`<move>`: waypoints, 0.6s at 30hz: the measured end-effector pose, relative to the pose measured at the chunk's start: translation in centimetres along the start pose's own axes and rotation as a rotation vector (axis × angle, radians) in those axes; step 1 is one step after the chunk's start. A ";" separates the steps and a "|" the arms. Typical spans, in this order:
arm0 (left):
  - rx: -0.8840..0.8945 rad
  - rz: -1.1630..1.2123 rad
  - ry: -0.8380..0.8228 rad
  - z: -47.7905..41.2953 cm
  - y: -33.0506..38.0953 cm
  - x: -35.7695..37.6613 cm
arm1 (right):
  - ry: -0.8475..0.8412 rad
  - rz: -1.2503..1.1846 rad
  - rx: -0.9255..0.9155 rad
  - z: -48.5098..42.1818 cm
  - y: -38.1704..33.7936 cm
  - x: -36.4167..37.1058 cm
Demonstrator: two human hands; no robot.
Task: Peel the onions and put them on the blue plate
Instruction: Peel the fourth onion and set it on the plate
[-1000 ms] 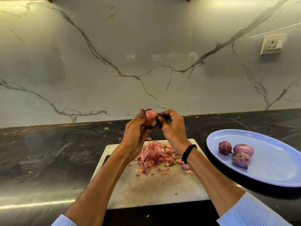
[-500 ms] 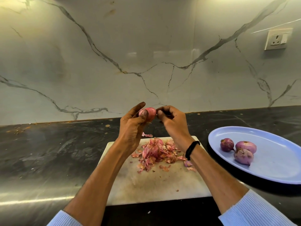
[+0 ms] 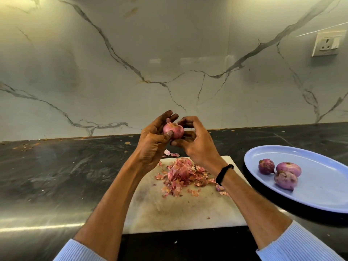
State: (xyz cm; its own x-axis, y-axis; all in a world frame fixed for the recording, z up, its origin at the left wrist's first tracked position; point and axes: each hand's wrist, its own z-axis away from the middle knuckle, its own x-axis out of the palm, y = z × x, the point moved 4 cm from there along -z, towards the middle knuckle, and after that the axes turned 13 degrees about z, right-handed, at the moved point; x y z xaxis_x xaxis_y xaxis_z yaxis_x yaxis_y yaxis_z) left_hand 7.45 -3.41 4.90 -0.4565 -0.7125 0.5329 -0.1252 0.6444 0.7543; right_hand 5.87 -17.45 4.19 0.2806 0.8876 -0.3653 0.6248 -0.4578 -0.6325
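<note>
Overhead, a pale veined wall (image 3: 169, 63) fills the far side and meets the dark counter (image 3: 66, 176) along a straight seam, with crumbs scattered near it on the left. Widest open stretch of counter lies left of the white cutting board (image 3: 169, 213). Board sits square to the person, a dark strip of counter showing along its near edge. Blue plate (image 3: 320, 194) sits right of the board, its left rim near the board's right edge with a narrow band of counter between; its right side runs out of view. Heap of pink peels (image 3: 182, 176) covers the far half of the board, the near half bare but stained. Left hand (image 3: 152, 147) and right hand (image 3: 197, 146) are raised together above the board's far edge. Three onions lie close together on the plate's left part: one (image 3: 266, 166), a second (image 3: 289, 168), a third (image 3: 285, 180) nearest. Held onion (image 3: 174, 129) is up in the air between the hands: left thumb pressed on its front with fingers behind, right fingers curled against its right side. Black wristband (image 3: 224, 174) on the right wrist. One loose scrap (image 3: 169, 153) on the counter just past the board.
</note>
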 end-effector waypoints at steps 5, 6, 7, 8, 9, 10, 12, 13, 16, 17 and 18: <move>-0.021 -0.024 -0.036 0.1 0.3 -0.3 | 0.038 0.216 -0.151 0.2 -0.2 0.0; -0.026 -0.032 -0.041 0.1 0.3 -0.4 | 0.041 0.252 -0.170 0.3 -0.2 0.0; -0.031 -0.042 -0.045 0.2 0.3 -0.3 | 0.044 0.289 -0.183 0.3 -0.1 0.0; -0.036 -0.054 -0.051 0.2 0.3 -0.3 | 0.045 0.324 -0.192 0.3 0.0 0.0; -0.038 -0.069 -0.055 0.2 0.3 -0.3 | 0.045 0.353 -0.201 0.3 0.1 0.0; -0.039 -0.083 -0.060 0.3 0.2 -0.3 | 0.044 0.373 -0.208 0.3 0.1 0.0; -0.039 -0.100 -0.073 0.3 0.3 -0.3 | 0.049 0.372 -0.214 0.4 0.0 0.0; -0.038 -0.100 -0.080 0.3 0.3 -0.3 | 0.056 0.363 -0.216 0.4 0.0 0.0; -0.040 -0.112 -0.094 0.3 0.5 -0.3 | 0.064 0.369 -0.229 0.4 -0.1 0.0; -0.041 -0.125 -0.094 0.4 0.4 -0.3 | 0.062 0.381 -0.232 0.4 -0.1 0.0; -0.042 -0.139 -0.093 0.4 0.4 -0.3 | 0.058 0.393 -0.237 0.4 -0.1 0.0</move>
State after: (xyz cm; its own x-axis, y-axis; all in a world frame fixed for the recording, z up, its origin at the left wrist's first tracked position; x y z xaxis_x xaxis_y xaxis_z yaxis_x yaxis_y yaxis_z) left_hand 7.19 -2.90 4.88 -0.5172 -0.7638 0.3861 -0.1569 0.5281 0.8346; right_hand 5.54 -17.41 3.93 0.5658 0.6534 -0.5029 0.6103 -0.7420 -0.2774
